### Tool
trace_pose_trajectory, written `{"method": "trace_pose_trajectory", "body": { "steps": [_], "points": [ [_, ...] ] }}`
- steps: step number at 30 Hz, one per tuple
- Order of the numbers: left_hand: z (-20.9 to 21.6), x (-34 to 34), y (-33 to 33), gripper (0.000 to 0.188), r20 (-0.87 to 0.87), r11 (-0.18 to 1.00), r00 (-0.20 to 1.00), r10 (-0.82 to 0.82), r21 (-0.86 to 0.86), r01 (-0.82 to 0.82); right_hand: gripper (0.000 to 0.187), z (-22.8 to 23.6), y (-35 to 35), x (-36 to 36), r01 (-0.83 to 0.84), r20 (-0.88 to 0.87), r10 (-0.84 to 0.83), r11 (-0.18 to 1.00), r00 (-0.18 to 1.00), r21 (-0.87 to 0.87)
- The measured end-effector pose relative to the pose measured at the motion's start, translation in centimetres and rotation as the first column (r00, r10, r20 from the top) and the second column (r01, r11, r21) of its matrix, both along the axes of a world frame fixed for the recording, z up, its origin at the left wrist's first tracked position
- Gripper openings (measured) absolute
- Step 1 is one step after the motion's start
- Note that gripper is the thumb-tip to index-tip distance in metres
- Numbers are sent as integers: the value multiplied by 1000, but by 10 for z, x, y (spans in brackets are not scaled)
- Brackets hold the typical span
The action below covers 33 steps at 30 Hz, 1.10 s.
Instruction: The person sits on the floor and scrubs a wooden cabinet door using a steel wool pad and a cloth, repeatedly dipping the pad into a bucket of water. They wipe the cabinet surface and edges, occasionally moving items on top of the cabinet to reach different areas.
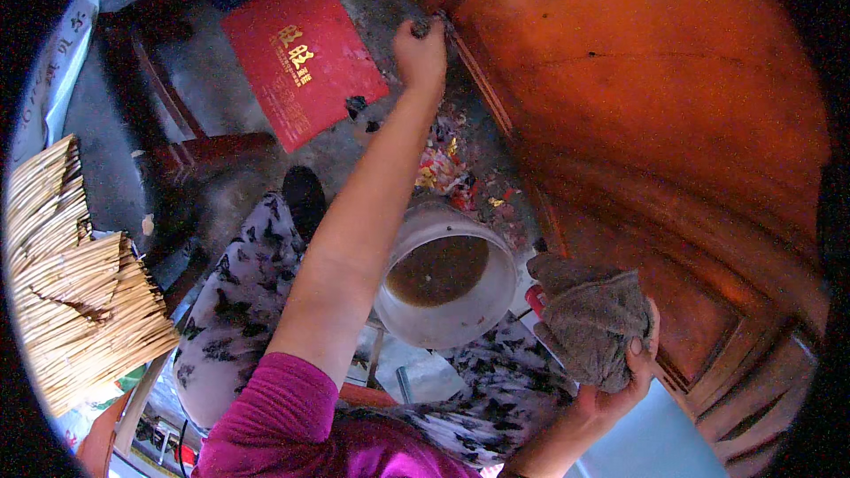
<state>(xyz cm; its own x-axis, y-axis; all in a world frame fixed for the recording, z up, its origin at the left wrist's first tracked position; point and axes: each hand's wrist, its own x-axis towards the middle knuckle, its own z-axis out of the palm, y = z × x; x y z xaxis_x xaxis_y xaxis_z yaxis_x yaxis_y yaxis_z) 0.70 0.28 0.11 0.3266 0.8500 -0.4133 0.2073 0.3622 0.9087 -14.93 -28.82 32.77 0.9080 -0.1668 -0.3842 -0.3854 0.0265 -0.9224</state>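
Note:
My left hand (420, 60) reaches far forward to the lower edge of an orange-brown wooden panel (646, 62). Its fingers are closed on a small dark grey clump (421, 28), whose kind I cannot make out. At the lower right, my right hand (630, 376) grips a crumpled grey-brown cloth (595, 327) beside the wooden piece. A whitish plastic bucket (503, 292) stands between my legs, partly filled with murky brown water (440, 271).
Torn paper scraps (443, 168) litter the grey floor beyond the bucket. A red sheet with gold print (305, 57) lies to the left of my left hand. Farther left are a dark wooden frame (212, 149) and a bundle of straw (80, 301). Light blue surface (651, 438) shows lower right.

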Motion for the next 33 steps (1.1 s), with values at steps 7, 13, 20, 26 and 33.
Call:
{"method": "trace_pose_trajectory", "body": {
  "steps": [7, 13, 20, 26, 33],
  "points": [
    [-11, 13, 8, 50, 57, 996, 998, 23, -93, -18, 65, -3, -6, -1, -39, -37, 40, 999, 999, 32],
    [-48, -2, -7, 55, 187, 940, 958, -215, -227, 256, 64, -4, 2, 1, -64, -16, 64, 998, 998, 4],
    [-28, 17, 16, 44, 188, 965, 966, 180, -222, -137, 63, -5, -2, -4, -105, 1, 105, 994, 995, 12],
    [-20, -16, -56, 48, -247, 931, 943, -222, 232, 281, 67, -1, 6, -2, -102, -7, 101, 995, 995, -12],
    [93, -27, -86, 27, 186, 999, 982, 4, -49, 6, 61, 0, 13, -4, -47, 58, 49, 998, 997, -44]
  ]
}}
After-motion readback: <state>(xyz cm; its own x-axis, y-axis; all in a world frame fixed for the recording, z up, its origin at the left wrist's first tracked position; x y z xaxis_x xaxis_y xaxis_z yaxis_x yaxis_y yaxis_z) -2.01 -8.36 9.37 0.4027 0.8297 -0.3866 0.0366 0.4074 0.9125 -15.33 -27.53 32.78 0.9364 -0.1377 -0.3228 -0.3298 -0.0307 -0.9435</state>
